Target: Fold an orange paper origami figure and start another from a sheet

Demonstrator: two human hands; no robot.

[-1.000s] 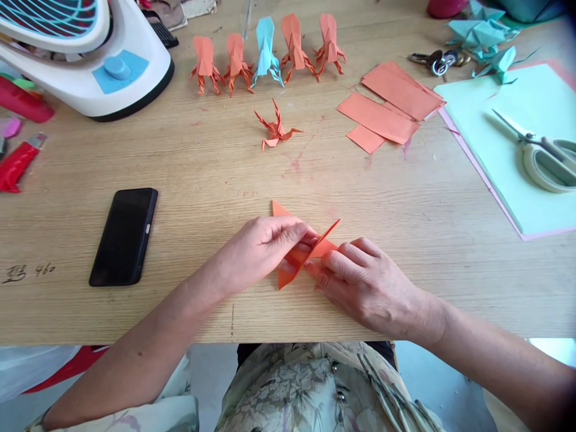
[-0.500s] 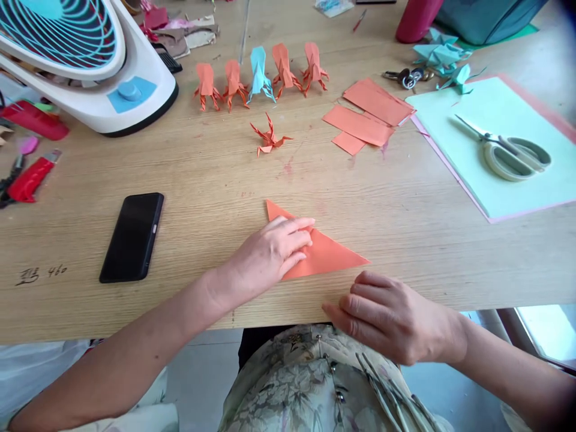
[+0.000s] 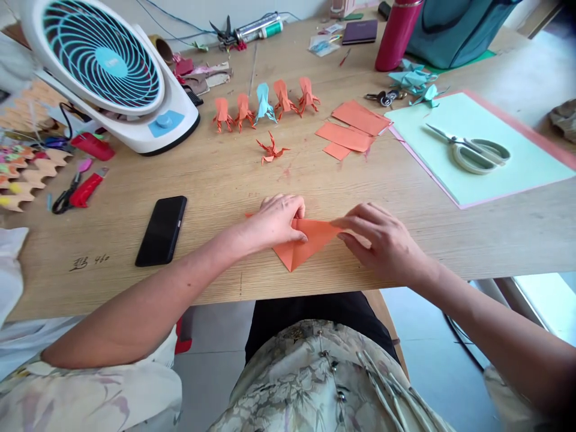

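- The left hand lies palm down on the folded orange paper, fingers close together and pressed flat on its left part.
- The right hand pinches the paper's right corner between thumb and fingertips, holding that corner just off the wood.
- The orange paper sits near the front edge of the wooden table, a pointed flap aimed toward the person, between the two hands.
- A black phone lies face up to the left of the left hand, well apart from the paper.
- Beyond the hands stands a row of folded paper figures, four orange and one light blue, upright on their paper legs.
- A smaller spiky orange figure lies alone between that row and the hands.
- To the right of the row, a loose stack of orange paper pieces overlaps on the table.
- Scissors rest on a pale green sheet that lies on a pink one.
- A white desk fan with a blue grille stands at the far left.
- A red bottle stands upright at the far edge beside a teal bag; what either holds cannot be seen.
- Light blue paper figures lie near a bunch of keys.
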